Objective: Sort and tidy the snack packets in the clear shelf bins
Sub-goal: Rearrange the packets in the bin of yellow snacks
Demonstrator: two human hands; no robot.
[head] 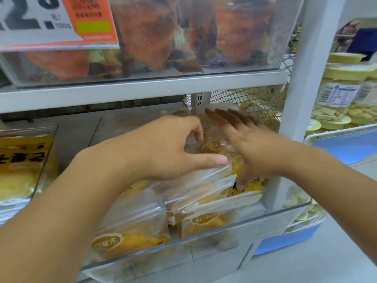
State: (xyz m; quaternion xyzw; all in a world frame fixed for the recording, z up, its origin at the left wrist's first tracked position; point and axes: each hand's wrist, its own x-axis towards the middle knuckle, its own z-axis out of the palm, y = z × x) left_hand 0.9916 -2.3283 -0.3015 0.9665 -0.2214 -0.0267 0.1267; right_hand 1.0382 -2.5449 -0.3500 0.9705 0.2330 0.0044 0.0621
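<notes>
Presently: our left hand [163, 148] pinches rear mango packets [212, 145], right hand [251, 144] flat, fingers straight; we should square them upright in the clear bin [244, 227].

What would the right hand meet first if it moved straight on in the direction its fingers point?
Probably the white perforated upright at the shelf's back; the right hand points there, though depth is unclear.
</notes>
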